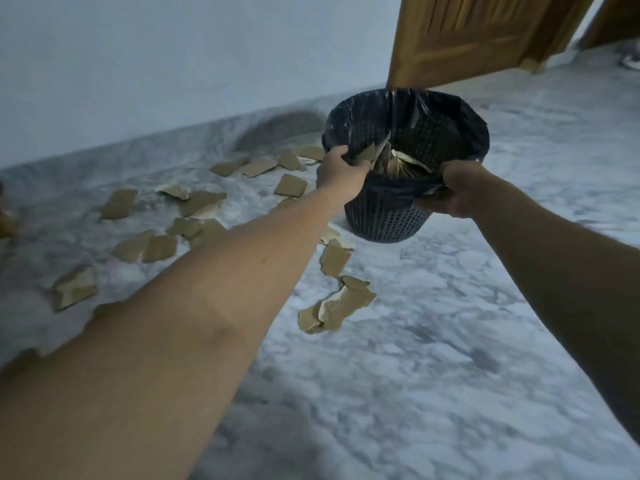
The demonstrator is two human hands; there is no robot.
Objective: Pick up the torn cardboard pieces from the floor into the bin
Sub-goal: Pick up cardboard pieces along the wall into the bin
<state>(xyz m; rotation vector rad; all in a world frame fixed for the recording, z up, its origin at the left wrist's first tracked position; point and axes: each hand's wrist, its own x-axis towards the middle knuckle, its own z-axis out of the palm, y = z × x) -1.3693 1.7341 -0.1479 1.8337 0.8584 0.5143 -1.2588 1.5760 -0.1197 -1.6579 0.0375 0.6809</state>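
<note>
Cardboard pieces litter the floor. Left hand and right hand grip the bin rim; best moved level, closer.

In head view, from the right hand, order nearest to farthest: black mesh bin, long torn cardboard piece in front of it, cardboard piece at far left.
1. Black mesh bin, rim gripped by the right hand.
2. Long torn cardboard piece, before the bin.
3. Far-left cardboard piece, on floor.
</note>
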